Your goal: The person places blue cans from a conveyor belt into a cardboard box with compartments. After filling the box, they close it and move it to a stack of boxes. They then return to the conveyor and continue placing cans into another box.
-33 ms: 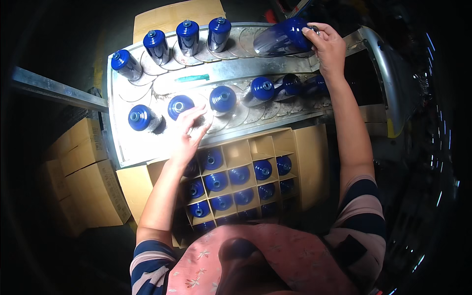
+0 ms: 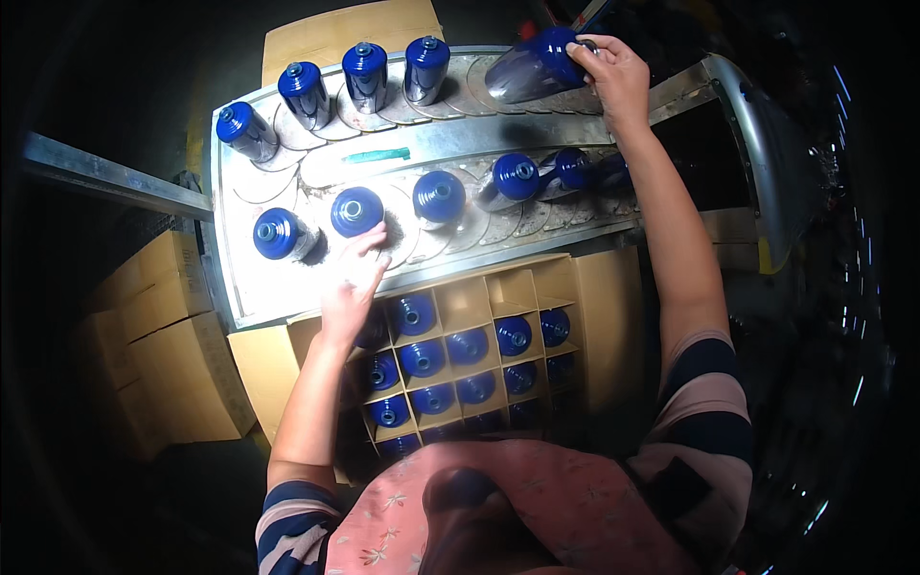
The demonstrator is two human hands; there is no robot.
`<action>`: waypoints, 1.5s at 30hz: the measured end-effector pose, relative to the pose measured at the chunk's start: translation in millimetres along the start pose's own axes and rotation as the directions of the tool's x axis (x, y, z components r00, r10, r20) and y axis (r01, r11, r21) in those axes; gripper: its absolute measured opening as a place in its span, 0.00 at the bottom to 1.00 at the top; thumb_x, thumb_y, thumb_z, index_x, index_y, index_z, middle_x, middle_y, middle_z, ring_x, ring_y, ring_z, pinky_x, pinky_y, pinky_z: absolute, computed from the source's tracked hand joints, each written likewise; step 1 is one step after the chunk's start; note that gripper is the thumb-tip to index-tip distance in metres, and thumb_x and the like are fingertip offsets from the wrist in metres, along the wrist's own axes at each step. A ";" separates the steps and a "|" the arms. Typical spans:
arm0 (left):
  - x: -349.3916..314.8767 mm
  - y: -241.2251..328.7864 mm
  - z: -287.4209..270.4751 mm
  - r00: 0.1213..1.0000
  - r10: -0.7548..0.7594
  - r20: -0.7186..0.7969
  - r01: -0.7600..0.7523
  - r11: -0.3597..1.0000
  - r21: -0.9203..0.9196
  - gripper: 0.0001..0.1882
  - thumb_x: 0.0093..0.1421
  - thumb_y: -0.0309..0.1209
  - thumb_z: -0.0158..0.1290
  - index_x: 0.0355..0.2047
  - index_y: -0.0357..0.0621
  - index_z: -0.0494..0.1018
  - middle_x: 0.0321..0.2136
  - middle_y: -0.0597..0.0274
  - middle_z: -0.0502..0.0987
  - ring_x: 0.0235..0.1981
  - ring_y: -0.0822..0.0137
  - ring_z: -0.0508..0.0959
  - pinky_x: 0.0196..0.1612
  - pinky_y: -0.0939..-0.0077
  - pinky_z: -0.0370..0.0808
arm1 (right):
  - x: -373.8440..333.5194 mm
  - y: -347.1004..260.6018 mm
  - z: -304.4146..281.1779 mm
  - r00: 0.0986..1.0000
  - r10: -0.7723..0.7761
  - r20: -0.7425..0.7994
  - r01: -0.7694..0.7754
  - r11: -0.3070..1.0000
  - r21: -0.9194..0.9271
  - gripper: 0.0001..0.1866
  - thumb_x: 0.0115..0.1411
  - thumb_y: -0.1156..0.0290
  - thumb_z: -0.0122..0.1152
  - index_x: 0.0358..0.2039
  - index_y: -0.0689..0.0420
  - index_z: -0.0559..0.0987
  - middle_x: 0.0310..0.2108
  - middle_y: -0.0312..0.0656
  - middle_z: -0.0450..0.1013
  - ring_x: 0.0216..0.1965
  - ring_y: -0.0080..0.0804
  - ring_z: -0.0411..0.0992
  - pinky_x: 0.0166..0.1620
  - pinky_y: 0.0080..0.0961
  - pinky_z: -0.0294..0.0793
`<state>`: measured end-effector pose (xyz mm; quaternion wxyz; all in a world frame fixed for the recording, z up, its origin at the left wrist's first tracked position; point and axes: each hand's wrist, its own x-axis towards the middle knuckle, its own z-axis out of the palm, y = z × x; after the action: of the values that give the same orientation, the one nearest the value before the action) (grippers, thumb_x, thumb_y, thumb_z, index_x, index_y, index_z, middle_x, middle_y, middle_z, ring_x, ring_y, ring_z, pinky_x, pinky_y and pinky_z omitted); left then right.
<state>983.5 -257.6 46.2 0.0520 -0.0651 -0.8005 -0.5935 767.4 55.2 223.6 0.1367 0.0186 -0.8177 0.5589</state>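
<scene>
Where the conveyor (image 2: 287,297) curves at the left, the left hand (image 2: 350,287) rests with fingers loosely spread, tips touching the near side of an upright blue bottle (image 2: 356,211), which stands just beyond them, long axis vertical. Below, a divided carton (image 2: 470,302) is part filled with bottles. Far right, the right hand (image 2: 613,77) grips a tilted blue bottle (image 2: 537,65), its long axis pointing leftward.

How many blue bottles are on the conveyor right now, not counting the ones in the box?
10: four upright on the far lane, one tipped in the right hand, five on the near lane, one by the left hand. More may be hidden at right.
</scene>
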 end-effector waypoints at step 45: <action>-147.8 382.7 6.4 0.946 -0.106 -0.306 0.116 0.993 0.014 0.17 0.54 0.22 0.61 0.46 0.40 0.78 0.42 0.59 0.81 0.41 0.74 0.78 0.46 0.78 0.75 | -348.3 -64.5 -167.5 0.738 0.238 0.632 -0.285 0.958 -0.029 0.14 0.50 0.75 0.69 0.40 0.55 0.80 0.18 0.27 0.68 0.20 0.13 0.64 0.26 0.15 0.64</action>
<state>1192.7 -147.9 381.6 0.1422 0.0731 -0.7945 -0.5858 1148.2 142.3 253.7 -0.2247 0.0940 -0.7905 0.5620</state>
